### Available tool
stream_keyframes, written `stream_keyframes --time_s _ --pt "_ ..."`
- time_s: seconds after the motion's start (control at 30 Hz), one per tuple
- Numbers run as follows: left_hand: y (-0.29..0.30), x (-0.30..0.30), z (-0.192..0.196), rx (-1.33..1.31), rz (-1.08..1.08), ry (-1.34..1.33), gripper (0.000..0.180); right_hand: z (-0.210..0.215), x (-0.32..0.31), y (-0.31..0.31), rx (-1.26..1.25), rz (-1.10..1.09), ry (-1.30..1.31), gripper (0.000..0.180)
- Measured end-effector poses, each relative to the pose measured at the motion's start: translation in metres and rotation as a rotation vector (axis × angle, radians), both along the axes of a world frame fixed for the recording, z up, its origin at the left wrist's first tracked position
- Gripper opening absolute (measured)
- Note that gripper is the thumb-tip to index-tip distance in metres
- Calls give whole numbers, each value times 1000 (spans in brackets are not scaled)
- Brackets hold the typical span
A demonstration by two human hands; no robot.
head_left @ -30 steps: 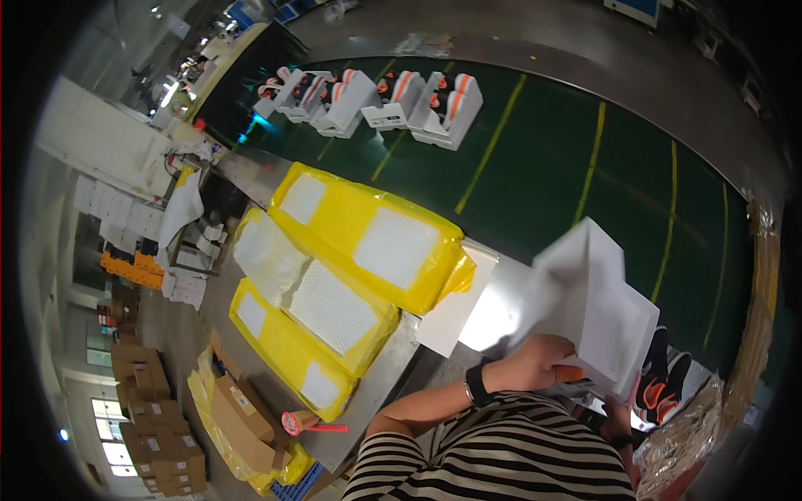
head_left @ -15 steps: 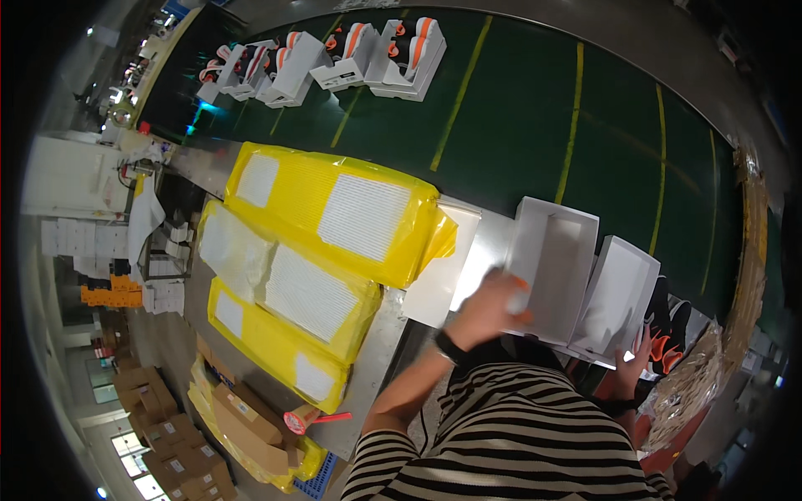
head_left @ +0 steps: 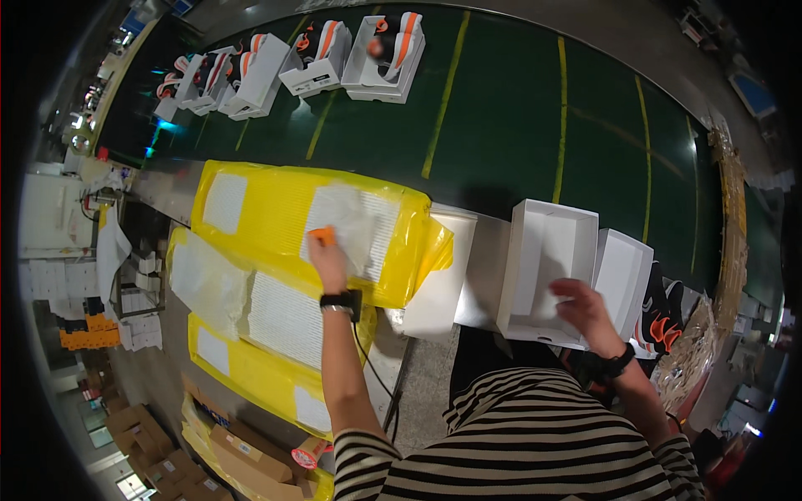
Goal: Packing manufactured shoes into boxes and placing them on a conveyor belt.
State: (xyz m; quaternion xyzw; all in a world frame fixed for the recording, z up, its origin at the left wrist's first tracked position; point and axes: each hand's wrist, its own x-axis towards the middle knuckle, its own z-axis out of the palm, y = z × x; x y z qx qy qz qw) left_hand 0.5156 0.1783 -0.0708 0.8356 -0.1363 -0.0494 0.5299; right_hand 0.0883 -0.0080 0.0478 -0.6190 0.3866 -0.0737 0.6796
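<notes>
My left hand, with orange coverings at its fingertips, is over the upper yellow-wrapped pack. Its fingers are closed at the edge of a thin, crumpled white sheet, partly lifted off the pack's white sheets. My right hand hovers over the near end of a bare white shoebox, fingers spread and holding nothing. To the right of the box leans a second white box part, perhaps its lid. Black shoes with orange details lie beside it, partly hidden.
Along the far side of the green conveyor belt stand several white boxes holding black, white and orange shoes. More yellow-wrapped packs lie at left. Cartons are stacked lower left. Crumpled packing paper is at right.
My left hand has moved left from the shoebox to the upper yellow pack and taken hold of a white sheet. My right hand has left the second box part and moved over the shoebox.
</notes>
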Motion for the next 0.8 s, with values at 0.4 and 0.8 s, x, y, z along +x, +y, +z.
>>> stream_keyframes --time_s 0.4,0.8 --pt "-31 -92 95 -113 -247 60 34 0 -38 -19 385 -530 -24 66" --pt "-31 -93 -12 284 -187 -76 39 -130 -184 -78 -141 -551 42 57"
